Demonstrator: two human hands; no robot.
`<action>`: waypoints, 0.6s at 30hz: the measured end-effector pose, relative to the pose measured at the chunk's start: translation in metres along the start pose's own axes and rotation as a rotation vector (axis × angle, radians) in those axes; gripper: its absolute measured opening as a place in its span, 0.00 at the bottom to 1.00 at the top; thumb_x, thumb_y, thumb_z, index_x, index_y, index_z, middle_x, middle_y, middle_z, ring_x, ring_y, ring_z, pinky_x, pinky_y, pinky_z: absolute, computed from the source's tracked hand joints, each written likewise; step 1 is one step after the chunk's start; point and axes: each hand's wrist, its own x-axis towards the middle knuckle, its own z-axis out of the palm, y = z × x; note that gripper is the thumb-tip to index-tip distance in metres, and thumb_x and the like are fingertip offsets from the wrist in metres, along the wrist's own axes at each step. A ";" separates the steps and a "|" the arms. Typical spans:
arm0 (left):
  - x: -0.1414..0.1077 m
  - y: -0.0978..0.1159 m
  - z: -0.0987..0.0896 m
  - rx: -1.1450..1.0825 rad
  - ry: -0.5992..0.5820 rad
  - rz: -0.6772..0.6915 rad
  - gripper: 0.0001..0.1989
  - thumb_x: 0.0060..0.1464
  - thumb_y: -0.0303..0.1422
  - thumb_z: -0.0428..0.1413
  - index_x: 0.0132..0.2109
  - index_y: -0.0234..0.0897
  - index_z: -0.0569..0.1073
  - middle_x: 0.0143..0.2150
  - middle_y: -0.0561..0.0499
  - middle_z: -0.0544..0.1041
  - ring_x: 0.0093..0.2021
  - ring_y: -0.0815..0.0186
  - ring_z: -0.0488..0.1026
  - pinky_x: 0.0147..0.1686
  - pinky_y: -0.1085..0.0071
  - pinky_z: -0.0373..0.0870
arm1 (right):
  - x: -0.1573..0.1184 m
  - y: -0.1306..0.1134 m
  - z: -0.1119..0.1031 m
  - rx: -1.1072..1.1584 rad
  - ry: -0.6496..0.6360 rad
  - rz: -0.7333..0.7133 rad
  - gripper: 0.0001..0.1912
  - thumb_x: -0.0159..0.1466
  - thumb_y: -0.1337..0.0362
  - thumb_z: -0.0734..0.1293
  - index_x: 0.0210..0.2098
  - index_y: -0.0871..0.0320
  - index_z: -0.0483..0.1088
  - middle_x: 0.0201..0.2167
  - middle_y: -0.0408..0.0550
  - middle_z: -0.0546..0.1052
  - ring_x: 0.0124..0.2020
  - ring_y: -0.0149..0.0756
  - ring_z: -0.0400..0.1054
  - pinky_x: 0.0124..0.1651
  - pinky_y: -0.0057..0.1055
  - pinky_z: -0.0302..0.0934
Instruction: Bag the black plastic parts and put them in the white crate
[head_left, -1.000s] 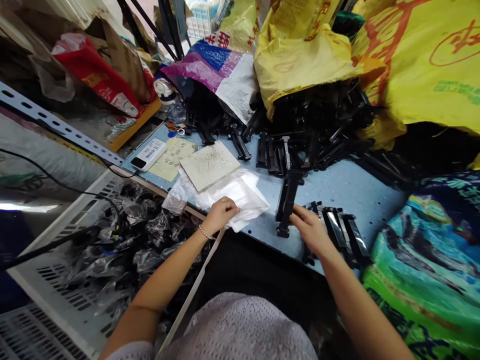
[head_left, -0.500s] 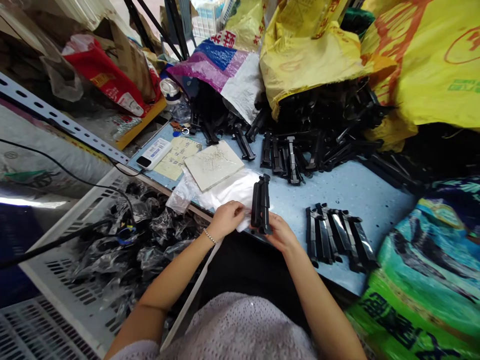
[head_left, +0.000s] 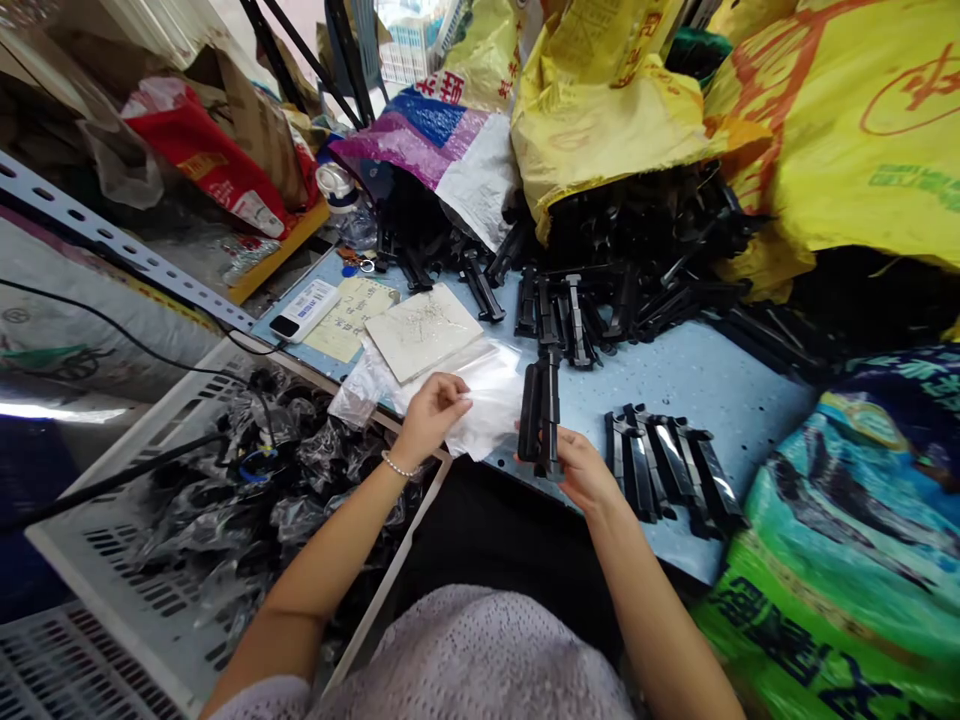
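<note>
At far left of the frame stands a white slotted plastic crate [head_left: 67,530], filled with black items in clear plastic bags [head_left: 300,480]. Above it, at upper left of the work surface, lie a white handheld device [head_left: 304,308], a handwritten paper note [head_left: 352,320] and a pale flat board [head_left: 424,332] on the blue table [head_left: 720,400].

My left hand [head_left: 433,420], wearing a beaded bracelet [head_left: 397,465], is closed in a pinch on the upper layer of a clear plastic bag [head_left: 487,400] at lower centre. Compared with the previous view, this hand has shifted up the bag and the film now lifts under the fingers.

My right hand [head_left: 589,470] is clenched around a long black plastic part [head_left: 544,420], holding it upright just to the right of the bag and nearly touching it. This part has moved slightly right, clear of the left hand.

Right of it, a row of similar black parts [head_left: 667,470] lies on the table. A heap of black parts [head_left: 637,240] spills from a yellow woven sack [head_left: 847,130] at upper right. A blue-green woven sack [head_left: 825,560] occupies lower right.
</note>
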 end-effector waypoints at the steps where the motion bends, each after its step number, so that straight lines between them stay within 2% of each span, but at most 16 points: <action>1: -0.001 0.000 0.000 0.145 -0.031 0.116 0.04 0.53 0.25 0.56 0.32 0.36 0.70 0.43 0.47 0.75 0.44 0.65 0.73 0.46 0.67 0.70 | 0.000 -0.001 -0.003 0.000 0.000 0.000 0.17 0.55 0.54 0.75 0.39 0.60 0.79 0.33 0.52 0.82 0.33 0.42 0.77 0.36 0.34 0.69; 3: -0.001 -0.001 0.003 0.408 -0.107 0.266 0.11 0.55 0.20 0.49 0.35 0.37 0.74 0.49 0.46 0.75 0.49 0.63 0.73 0.49 0.64 0.70 | -0.001 -0.001 -0.008 -0.002 0.007 -0.009 0.17 0.56 0.54 0.74 0.38 0.60 0.79 0.34 0.53 0.82 0.31 0.41 0.77 0.32 0.31 0.68; 6: 0.000 -0.003 0.013 0.552 -0.179 0.281 0.18 0.55 0.17 0.46 0.42 0.38 0.77 0.52 0.45 0.75 0.52 0.63 0.73 0.52 0.64 0.71 | -0.006 -0.004 -0.013 -0.054 0.036 -0.033 0.18 0.57 0.54 0.73 0.41 0.59 0.78 0.36 0.53 0.81 0.32 0.40 0.76 0.31 0.29 0.66; 9: 0.003 0.000 0.022 0.533 -0.230 0.178 0.21 0.54 0.18 0.47 0.50 0.37 0.75 0.53 0.46 0.74 0.50 0.64 0.74 0.52 0.65 0.71 | -0.024 -0.008 -0.015 -0.124 0.054 -0.087 0.17 0.58 0.55 0.73 0.44 0.58 0.77 0.37 0.51 0.81 0.33 0.38 0.76 0.32 0.28 0.66; 10: 0.004 0.002 0.024 0.518 -0.237 0.147 0.22 0.53 0.18 0.48 0.51 0.38 0.74 0.54 0.46 0.73 0.48 0.65 0.74 0.51 0.66 0.72 | -0.032 -0.009 -0.014 -0.125 0.034 -0.069 0.17 0.59 0.55 0.73 0.44 0.58 0.77 0.37 0.51 0.81 0.32 0.37 0.75 0.32 0.28 0.67; 12: 0.005 0.005 0.028 0.465 -0.265 0.114 0.24 0.53 0.19 0.49 0.55 0.39 0.73 0.57 0.45 0.71 0.45 0.65 0.75 0.47 0.67 0.74 | -0.048 -0.005 -0.012 -0.089 -0.068 0.066 0.18 0.58 0.54 0.72 0.42 0.60 0.77 0.32 0.53 0.81 0.27 0.37 0.75 0.27 0.28 0.66; 15: 0.001 0.007 0.032 0.365 -0.279 0.132 0.29 0.53 0.19 0.50 0.61 0.42 0.67 0.61 0.43 0.67 0.42 0.68 0.75 0.41 0.70 0.75 | -0.054 0.009 -0.006 0.052 -0.208 0.293 0.20 0.58 0.51 0.71 0.39 0.64 0.76 0.26 0.53 0.79 0.21 0.34 0.72 0.20 0.25 0.62; 18: -0.013 0.011 0.039 0.363 -0.298 0.233 0.35 0.56 0.19 0.47 0.68 0.45 0.57 0.67 0.41 0.60 0.48 0.65 0.75 0.45 0.68 0.75 | -0.038 0.022 -0.003 0.204 -0.165 0.244 0.20 0.58 0.49 0.70 0.37 0.61 0.76 0.24 0.47 0.77 0.15 0.25 0.63 0.15 0.20 0.55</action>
